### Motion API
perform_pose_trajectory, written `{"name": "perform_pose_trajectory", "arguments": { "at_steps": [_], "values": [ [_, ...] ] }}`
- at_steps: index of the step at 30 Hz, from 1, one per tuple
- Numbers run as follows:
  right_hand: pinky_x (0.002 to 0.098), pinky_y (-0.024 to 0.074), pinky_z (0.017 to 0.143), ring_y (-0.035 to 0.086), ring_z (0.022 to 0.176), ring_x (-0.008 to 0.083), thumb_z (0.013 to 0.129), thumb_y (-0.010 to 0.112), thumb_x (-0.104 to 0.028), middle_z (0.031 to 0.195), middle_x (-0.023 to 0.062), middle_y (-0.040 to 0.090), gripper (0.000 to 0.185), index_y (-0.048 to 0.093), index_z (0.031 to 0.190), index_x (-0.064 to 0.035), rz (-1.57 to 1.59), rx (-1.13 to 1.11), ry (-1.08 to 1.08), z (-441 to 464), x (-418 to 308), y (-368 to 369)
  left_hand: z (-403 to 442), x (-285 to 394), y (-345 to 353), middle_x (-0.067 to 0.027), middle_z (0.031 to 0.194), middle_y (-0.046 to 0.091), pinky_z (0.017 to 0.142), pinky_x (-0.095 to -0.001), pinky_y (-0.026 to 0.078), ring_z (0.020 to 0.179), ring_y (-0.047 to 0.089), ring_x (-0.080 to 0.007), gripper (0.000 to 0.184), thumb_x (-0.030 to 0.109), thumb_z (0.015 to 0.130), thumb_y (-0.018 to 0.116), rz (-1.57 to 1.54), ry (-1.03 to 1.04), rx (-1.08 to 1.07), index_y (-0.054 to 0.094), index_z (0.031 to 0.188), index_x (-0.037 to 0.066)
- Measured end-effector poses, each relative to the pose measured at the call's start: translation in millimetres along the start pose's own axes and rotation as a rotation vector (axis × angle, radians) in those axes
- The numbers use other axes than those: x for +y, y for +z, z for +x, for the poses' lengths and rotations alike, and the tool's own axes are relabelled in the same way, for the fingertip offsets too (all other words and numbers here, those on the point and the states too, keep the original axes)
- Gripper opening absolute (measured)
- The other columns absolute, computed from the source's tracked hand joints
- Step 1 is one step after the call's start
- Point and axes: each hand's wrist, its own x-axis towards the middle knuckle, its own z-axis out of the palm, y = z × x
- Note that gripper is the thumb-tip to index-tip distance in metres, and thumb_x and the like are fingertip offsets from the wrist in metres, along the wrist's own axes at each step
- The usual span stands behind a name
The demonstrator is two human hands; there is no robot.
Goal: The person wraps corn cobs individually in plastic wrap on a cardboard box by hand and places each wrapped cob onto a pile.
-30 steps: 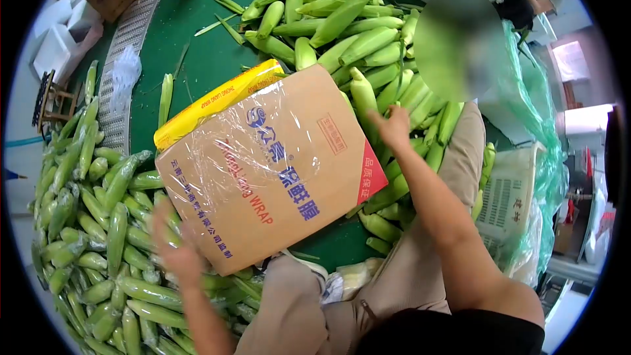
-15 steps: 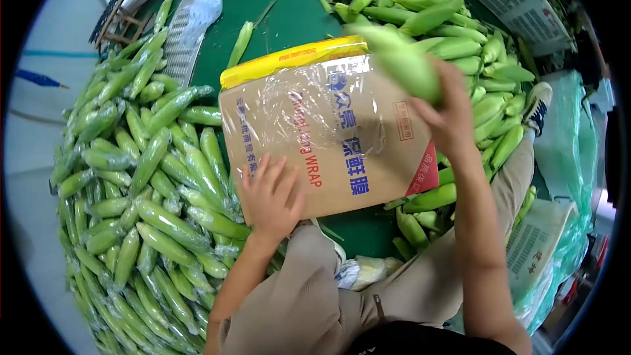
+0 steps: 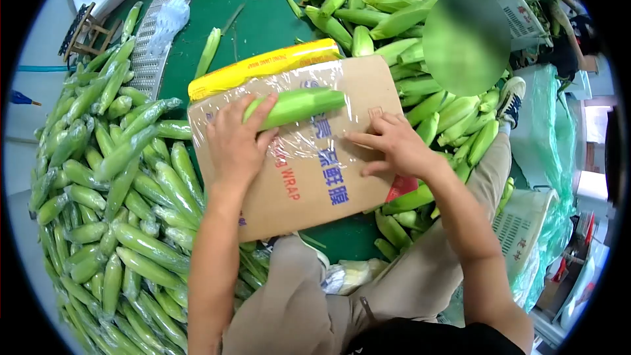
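Note:
A green ear of corn in its husk (image 3: 305, 105) lies on clear plastic film spread over a printed cardboard box (image 3: 276, 213). My left hand (image 3: 235, 141) grips the left end of the ear, fingers over its top. Over the right part of the box is my right hand (image 3: 394, 144), fingers spread and nothing in them, pointing toward the ear. Along the box's far edge lies a yellow cling wrap carton (image 3: 263, 67).
To the left is a large heap of film-wrapped corn (image 3: 125, 223); unwrapped corn (image 3: 394, 20) is piled at the far right. Pale plastic crates (image 3: 522, 230) stand on the right. A small wooden stool (image 3: 92, 36) is at the far left.
The ear of corn has passed from my right hand to the film on the box, under my left hand. My left hand has moved up from the near edge; my right hand has opened.

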Motion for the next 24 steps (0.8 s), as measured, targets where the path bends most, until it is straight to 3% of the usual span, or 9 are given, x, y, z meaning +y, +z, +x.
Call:
{"name": "perform_pose_trajectory", "arguments": {
  "at_steps": [3, 6, 7, 8, 11, 14, 18, 22, 24],
  "values": [
    [0.0386, 0.0542, 0.086, 0.066, 0.092, 0.0292, 0.083, 0.085, -0.012, 0.094, 0.0104, 0.065, 0.04, 0.071, 0.12, -0.012, -0.074, 0.151, -0.015, 5.9, 10.1, 40.8, 2.7, -3.7, 0.6, -0.0027, 0.136, 0.063, 0.104, -0.0471, 0.042, 0.125, 0.058, -0.0282, 0.068, 0.03, 0.079, 0.087, -0.021, 0.019, -0.003, 0.065, 0.142, 0.036],
    [0.0338, 0.0549, 0.077, 0.068, 0.084, 0.0236, 0.092, 0.073, 0.0, 0.093, 0.01, 0.07, 0.019, 0.07, 0.109, -0.0066, 0.45, 0.642, 0.181, -5.6, 5.0, 58.3, 4.0, -1.8, -3.6, -0.0025, 0.135, 0.063, 0.104, -0.0469, 0.042, 0.124, 0.058, -0.0281, 0.067, 0.029, 0.079, 0.087, -0.025, 0.008, -0.031, 0.066, 0.142, 0.035],
    [0.0311, 0.055, 0.075, 0.069, 0.084, 0.0193, 0.098, 0.064, 0.006, 0.103, 0.012, 0.074, 0.019, 0.071, 0.111, -0.0054, 0.853, 0.736, 0.434, -3.7, -9.5, 54.8, 3.8, -1.6, -6.0, -0.0029, 0.135, 0.064, 0.105, -0.0471, 0.042, 0.124, 0.058, -0.0291, 0.066, 0.029, 0.079, 0.087, -0.033, 0.007, -0.051, 0.066, 0.142, 0.034],
    [0.0291, 0.0547, 0.079, 0.07, 0.09, 0.016, 0.104, 0.059, 0.004, 0.105, 0.0114, 0.075, 0.018, 0.071, 0.114, -0.0049, 0.676, 0.854, 0.332, 8.1, -13.2, 51.9, 1.7, -1.4, -7.7, -0.0033, 0.135, 0.064, 0.105, -0.0474, 0.041, 0.124, 0.058, -0.0295, 0.066, 0.029, 0.079, 0.087, -0.052, 0.005, -0.039, 0.065, 0.142, 0.034],
    [0.0357, 0.0564, 0.088, 0.072, 0.094, 0.0265, 0.105, 0.063, -0.014, 0.107, 0.0149, 0.075, 0.017, 0.069, 0.117, -0.0033, 0.607, 0.678, 0.54, 72.1, -46.4, 3.5, 2.6, -1.0, -6.6, -0.0057, 0.136, 0.063, 0.108, -0.0482, 0.04, 0.124, 0.058, -0.0308, 0.068, 0.029, 0.079, 0.087, -0.089, 0.02, -0.051, 0.064, 0.143, 0.035],
    [0.0449, 0.0525, 0.093, 0.064, 0.108, 0.0336, 0.08, 0.083, -0.043, 0.109, 0.0127, 0.067, 0.063, 0.063, 0.129, -0.0094, -0.009, 0.365, 0.071, 114.9, -24.7, 34.6, 8.0, -1.0, -9.7, -0.0067, 0.137, 0.063, 0.108, -0.0488, 0.04, 0.125, 0.058, -0.0317, 0.073, 0.028, 0.079, 0.088, -0.017, 0.015, -0.099, 0.061, 0.146, 0.032],
    [0.0431, 0.0513, 0.089, 0.06, 0.106, 0.0315, 0.069, 0.088, -0.042, 0.107, 0.0103, 0.062, 0.075, 0.06, 0.132, -0.0121, -0.098, 0.284, 0.039, 126.9, -12.6, 38.1, -33.3, -24.8, -32.6, -0.0115, 0.136, 0.061, 0.109, -0.0486, 0.042, 0.129, 0.055, -0.0338, 0.081, 0.027, 0.077, 0.089, -0.45, -0.073, 0.151, 0.056, 0.151, 0.018],
    [0.0443, 0.0511, 0.085, 0.059, 0.099, 0.0319, 0.07, 0.09, -0.032, 0.101, 0.01, 0.062, 0.072, 0.061, 0.133, -0.0119, -0.101, 0.289, -0.009, 128.8, -10.6, 37.6, -93.6, -53.9, -33.8, -0.0098, 0.104, 0.064, 0.082, -0.0397, 0.051, 0.094, 0.062, -0.0271, 0.054, 0.026, 0.079, 0.089, -0.143, -0.416, -0.113, 0.074, 0.129, 0.015],
    [0.0454, 0.052, 0.084, 0.06, 0.098, 0.0329, 0.072, 0.089, -0.032, 0.099, 0.0111, 0.062, 0.069, 0.061, 0.132, -0.0112, -0.091, 0.28, 0.034, 128.8, -20.7, 34.1, -99.9, -55.0, -30.1, -0.009, 0.08, 0.06, 0.069, -0.0395, 0.047, 0.072, 0.059, -0.0278, 0.028, 0.021, 0.087, 0.081, -0.034, -0.293, 0.06, 0.079, 0.113, 0.012]
  ]
}}
